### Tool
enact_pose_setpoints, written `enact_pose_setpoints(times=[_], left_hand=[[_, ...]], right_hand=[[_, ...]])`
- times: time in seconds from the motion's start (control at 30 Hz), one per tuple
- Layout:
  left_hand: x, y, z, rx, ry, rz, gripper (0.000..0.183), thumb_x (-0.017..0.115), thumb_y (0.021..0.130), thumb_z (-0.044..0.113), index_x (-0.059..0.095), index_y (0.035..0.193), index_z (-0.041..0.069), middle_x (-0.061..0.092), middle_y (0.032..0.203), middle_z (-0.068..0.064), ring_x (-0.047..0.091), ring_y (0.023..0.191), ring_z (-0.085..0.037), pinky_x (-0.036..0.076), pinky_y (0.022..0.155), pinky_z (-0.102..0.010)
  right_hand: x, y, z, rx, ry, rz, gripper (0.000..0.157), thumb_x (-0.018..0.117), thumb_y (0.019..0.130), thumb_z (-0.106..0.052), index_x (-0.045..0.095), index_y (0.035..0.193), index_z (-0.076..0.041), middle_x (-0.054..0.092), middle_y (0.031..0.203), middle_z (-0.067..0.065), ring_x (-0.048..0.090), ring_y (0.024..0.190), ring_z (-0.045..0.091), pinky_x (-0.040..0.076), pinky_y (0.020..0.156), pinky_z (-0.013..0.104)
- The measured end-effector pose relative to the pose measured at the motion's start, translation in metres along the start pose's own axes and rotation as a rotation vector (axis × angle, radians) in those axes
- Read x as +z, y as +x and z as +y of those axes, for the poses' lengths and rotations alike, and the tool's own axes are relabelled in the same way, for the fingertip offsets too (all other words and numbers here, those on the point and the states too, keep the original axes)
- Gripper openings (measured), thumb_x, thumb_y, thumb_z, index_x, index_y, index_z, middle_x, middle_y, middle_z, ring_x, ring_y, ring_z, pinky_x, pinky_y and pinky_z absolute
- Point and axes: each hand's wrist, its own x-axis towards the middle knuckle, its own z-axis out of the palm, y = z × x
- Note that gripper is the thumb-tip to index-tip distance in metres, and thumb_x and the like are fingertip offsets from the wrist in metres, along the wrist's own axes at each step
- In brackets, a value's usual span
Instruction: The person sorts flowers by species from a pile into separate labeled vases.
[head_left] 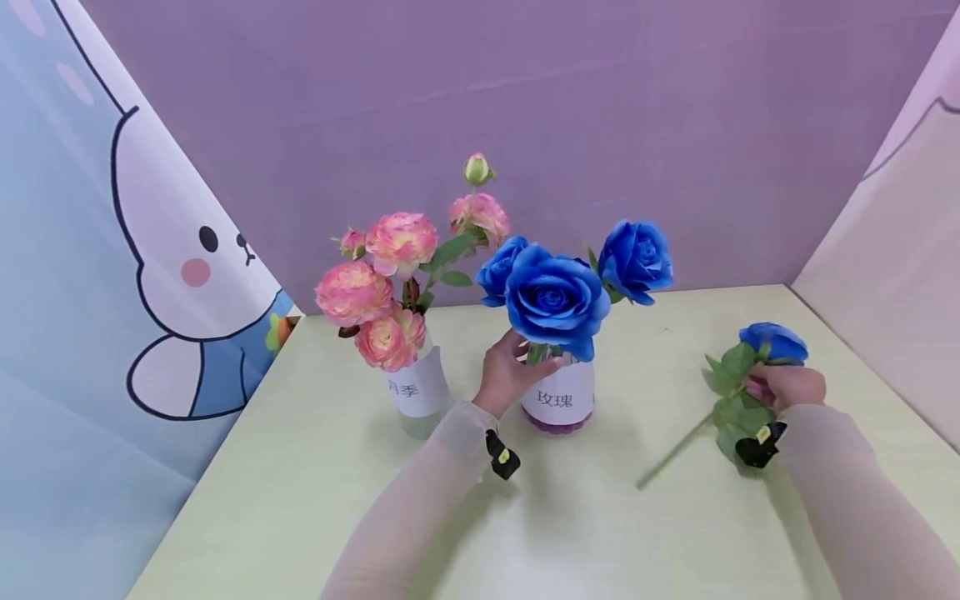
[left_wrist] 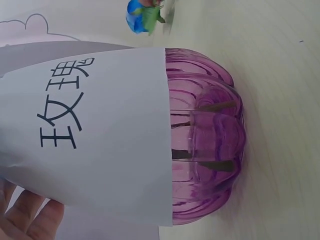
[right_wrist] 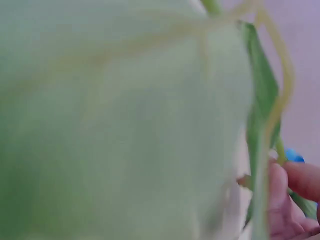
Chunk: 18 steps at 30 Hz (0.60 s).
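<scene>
My left hand (head_left: 510,375) grips the upper part of a purple glass vase (left_wrist: 215,135) wrapped in a white paper label (head_left: 558,392). Several blue roses (head_left: 557,300) stand in this vase, and stem ends show through its base in the left wrist view. Over at the right, my right hand (head_left: 795,387) pinches the stem of a single blue rose (head_left: 776,342) just under the bloom. That rose's bare stem (head_left: 675,450) slants down to the left. A large blurred leaf (right_wrist: 125,125) covers most of the right wrist view, with the fingers (right_wrist: 277,187) at its right.
Left of the purple vase is a clear vase (head_left: 420,425) with a white label and several pink flowers (head_left: 401,242). Both vases stand on a pale table (head_left: 585,533). A purple backdrop (head_left: 562,108) rises behind, and a rabbit-print cloth (head_left: 67,375) hangs at the left.
</scene>
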Motion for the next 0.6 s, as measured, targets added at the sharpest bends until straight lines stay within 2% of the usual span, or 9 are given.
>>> enact_pose_setpoints(times=[0.07, 0.17, 0.27, 0.37, 0.5, 0.6], left_hand=[[0.000, -0.001, 0.000, -0.002, 0.001, 0.001, 0.060, 0.078, 0.081, 0.025, 0.053, 0.135, 0.015, 0.058, 0.132, -0.008, 0.056, 0.119, -0.034, 0.050, 0.092, -0.045], [-0.001, -0.001, 0.000, 0.020, 0.006, 0.005, 0.059, 0.077, 0.082, 0.025, 0.052, 0.135, 0.014, 0.058, 0.133, -0.008, 0.055, 0.120, -0.035, 0.050, 0.092, -0.045], [-0.002, 0.000, 0.000, 0.048, 0.013, 0.005, 0.059, 0.077, 0.082, 0.024, 0.052, 0.135, 0.013, 0.057, 0.133, -0.007, 0.055, 0.120, -0.034, 0.050, 0.093, -0.045], [-0.002, -0.001, -0.001, 0.075, 0.014, 0.007, 0.058, 0.078, 0.082, 0.023, 0.053, 0.133, 0.011, 0.059, 0.132, -0.008, 0.056, 0.119, -0.032, 0.050, 0.093, -0.044], [-0.003, -0.003, -0.005, 0.127, 0.015, 0.023, 0.056, 0.079, 0.080, 0.019, 0.055, 0.129, 0.006, 0.062, 0.126, -0.012, 0.059, 0.114, -0.032, 0.051, 0.091, -0.044], [-0.003, -0.003, -0.006, 0.155, 0.024, 0.028, 0.054, 0.079, 0.080, 0.018, 0.056, 0.127, 0.005, 0.063, 0.123, -0.012, 0.060, 0.112, -0.032, 0.051, 0.091, -0.043]], right_hand=[[0.002, -0.005, -0.003, 0.004, 0.103, 0.047, 0.014, 0.062, 0.083, 0.005, 0.050, 0.083, -0.002, 0.060, 0.049, 0.004, 0.063, 0.045, 0.013, 0.055, 0.050, 0.025], [0.006, -0.008, -0.001, 0.027, 0.265, 0.106, 0.024, 0.063, 0.083, 0.006, 0.045, 0.095, -0.003, 0.058, 0.048, 0.005, 0.061, 0.042, 0.014, 0.054, 0.046, 0.024], [0.010, -0.008, 0.005, 0.061, 0.391, 0.132, 0.024, 0.065, 0.083, 0.006, 0.047, 0.095, -0.005, 0.058, 0.048, 0.006, 0.060, 0.040, 0.015, 0.053, 0.044, 0.024], [0.012, -0.008, 0.013, 0.094, 0.453, 0.079, 0.013, 0.063, 0.085, 0.005, 0.054, 0.080, -0.003, 0.059, 0.049, 0.007, 0.060, 0.041, 0.016, 0.053, 0.044, 0.024], [0.016, -0.009, 0.021, 0.137, 0.451, -0.039, 0.028, 0.059, 0.088, 0.005, 0.057, 0.061, -0.001, 0.060, 0.052, 0.009, 0.060, 0.044, 0.016, 0.054, 0.046, 0.024], [0.019, -0.015, 0.025, 0.137, 0.429, -0.095, 0.029, 0.058, 0.090, 0.004, 0.059, 0.061, -0.001, 0.060, 0.055, 0.008, 0.060, 0.047, 0.014, 0.054, 0.049, 0.022]])
